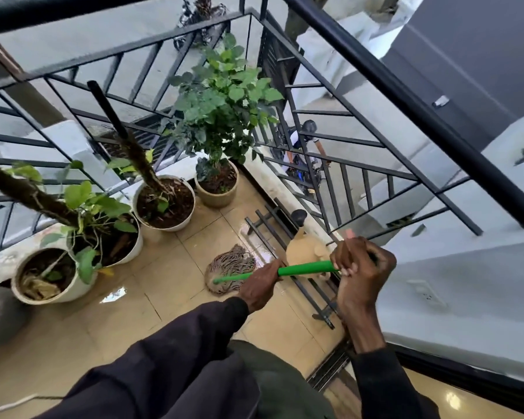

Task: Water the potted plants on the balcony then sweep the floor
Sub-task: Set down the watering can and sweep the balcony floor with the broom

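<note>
Left hand (259, 287): curled round the lower part of the green handle (306, 269), knuckles up, dark sleeve to the wrist.
Right hand (362, 264): fingers wrapped tight round the upper end of the handle, above the left hand.
Handle: slants down and to the left from the right hand to the floor.
Mop head (229, 263): string strands spread on the tan tiled floor (170, 297), near the middle of the balcony.
Floor: wet sheen, with a small puddle (114, 294) near the pots.
Pots (176, 228): four with plants, in a row along the railing (315, 86), apart from the mop head.
Can (303, 252): tan, just beyond the handle, at the foot of the railing.
Rack (270, 231): dark metal bars lying flat on the tiles, beside the can.
</note>
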